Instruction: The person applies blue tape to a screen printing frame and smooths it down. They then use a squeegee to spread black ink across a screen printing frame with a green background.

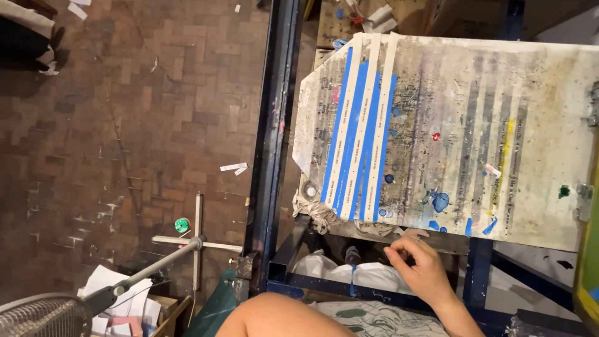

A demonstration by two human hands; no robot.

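Note:
My right hand (pixel 419 265) is at the near edge of a white, paint-stained board (pixel 549 206). Its fingers are curled and pinched together, pointing left, and I see nothing between them. Three long blue-and-white strips (pixel 359 125) lie side by side on the left part of the board, running from its far edge to its near edge. Blue paint blobs (pixel 440 201) sit just beyond my fingers. My left hand is out of view; a bare limb (pixel 281 317) shows at the bottom centre.
A dark blue metal frame (pixel 274 125) runs along the board's left side. Left of it, the brick floor (pixel 125 125) holds a green roll (pixel 181 224), paper scraps and a fan (pixel 37 315) on a cross stand. White cloth (pixel 368 274) is bundled under the board.

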